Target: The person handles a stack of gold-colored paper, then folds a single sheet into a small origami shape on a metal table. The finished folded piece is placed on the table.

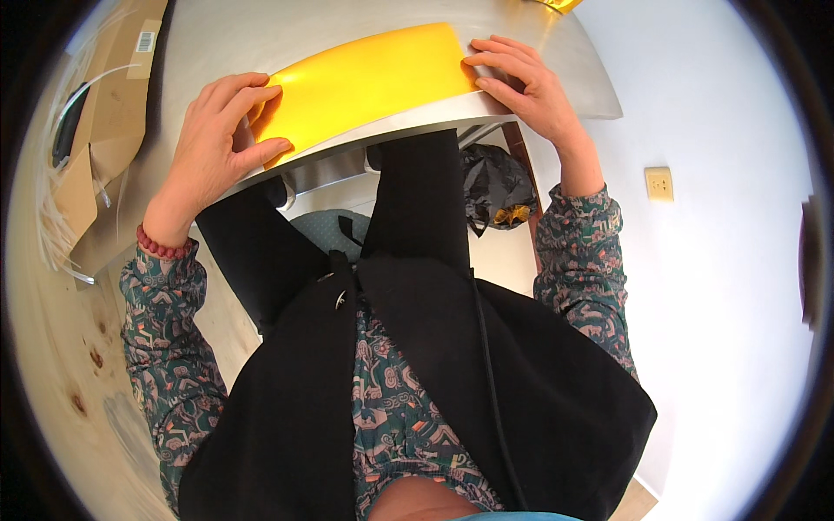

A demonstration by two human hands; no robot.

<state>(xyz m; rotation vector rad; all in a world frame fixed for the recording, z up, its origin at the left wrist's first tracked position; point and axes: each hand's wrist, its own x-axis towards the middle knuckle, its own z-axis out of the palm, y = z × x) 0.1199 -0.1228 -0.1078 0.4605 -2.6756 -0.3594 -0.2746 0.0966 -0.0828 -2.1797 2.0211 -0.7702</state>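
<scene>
A shiny golden-yellow sheet lies along the front edge of a grey metal table. My left hand holds its left end, with the thumb at the near corner and the fingers curled over the far side. A bit of the sheet bends up between them. At the right end, my right hand has its index fingertip and thumb on the short edge, with the other fingers stretched beyond it.
An open cardboard box with clear strips stands at the left. Under the table hangs a black plastic bag with golden scraps. A white wall with a socket rises at the right. More golden material lies at the far edge.
</scene>
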